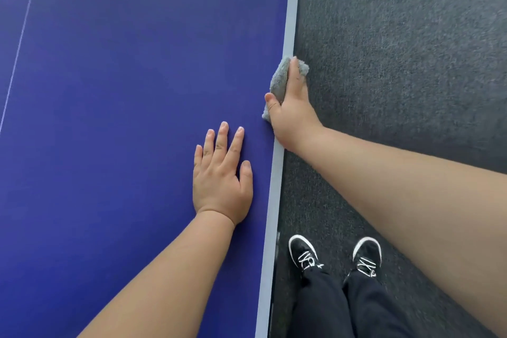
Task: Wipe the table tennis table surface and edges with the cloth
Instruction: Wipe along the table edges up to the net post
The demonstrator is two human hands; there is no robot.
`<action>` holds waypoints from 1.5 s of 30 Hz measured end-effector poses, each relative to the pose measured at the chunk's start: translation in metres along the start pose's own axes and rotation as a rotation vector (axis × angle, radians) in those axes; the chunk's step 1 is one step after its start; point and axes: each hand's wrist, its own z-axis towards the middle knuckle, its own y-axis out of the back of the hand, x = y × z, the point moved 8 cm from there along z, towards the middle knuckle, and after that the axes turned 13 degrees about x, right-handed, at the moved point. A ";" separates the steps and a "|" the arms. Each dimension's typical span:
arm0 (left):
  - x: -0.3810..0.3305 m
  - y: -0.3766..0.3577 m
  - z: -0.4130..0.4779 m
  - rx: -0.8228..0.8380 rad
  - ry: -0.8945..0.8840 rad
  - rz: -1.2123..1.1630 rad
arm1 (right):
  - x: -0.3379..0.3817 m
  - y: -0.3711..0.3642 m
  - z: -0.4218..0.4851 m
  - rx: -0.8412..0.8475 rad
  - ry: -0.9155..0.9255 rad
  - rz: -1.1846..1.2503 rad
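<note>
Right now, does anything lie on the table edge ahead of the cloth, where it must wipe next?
Nothing visible does. The right hand grips the cloth on the pale edge strip, which runs bare beyond it to the frame's top. The left hand lies flat on the blue surface, off the strip.

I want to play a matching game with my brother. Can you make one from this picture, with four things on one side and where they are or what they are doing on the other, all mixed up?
Things
1. cloth
2. left hand
3. right hand
4. shoes

Places or states
A. lies flat, fingers spread, on the blue table top
B. stand on the dark carpet
C. grey, pressed against the table's pale edge
D. grips the cloth

Pairs: 1-C, 2-A, 3-D, 4-B
</note>
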 end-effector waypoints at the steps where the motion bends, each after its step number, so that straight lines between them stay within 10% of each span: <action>1: 0.000 0.000 -0.001 0.000 0.000 -0.001 | -0.006 -0.012 -0.017 0.015 0.020 -0.012; 7: -0.001 0.002 0.001 -0.012 0.001 0.002 | -0.039 -0.065 -0.095 0.192 0.018 -0.063; 16: -0.001 0.002 -0.001 -0.068 -0.011 -0.030 | -0.007 -0.012 -0.015 -0.058 0.062 0.124; 24: -0.002 0.006 -0.001 -0.044 -0.019 -0.027 | -0.048 -0.084 -0.124 0.164 -0.020 0.072; 45: -0.003 -0.017 -0.051 -0.010 -0.128 0.027 | -0.048 -0.087 -0.144 0.043 -0.062 0.056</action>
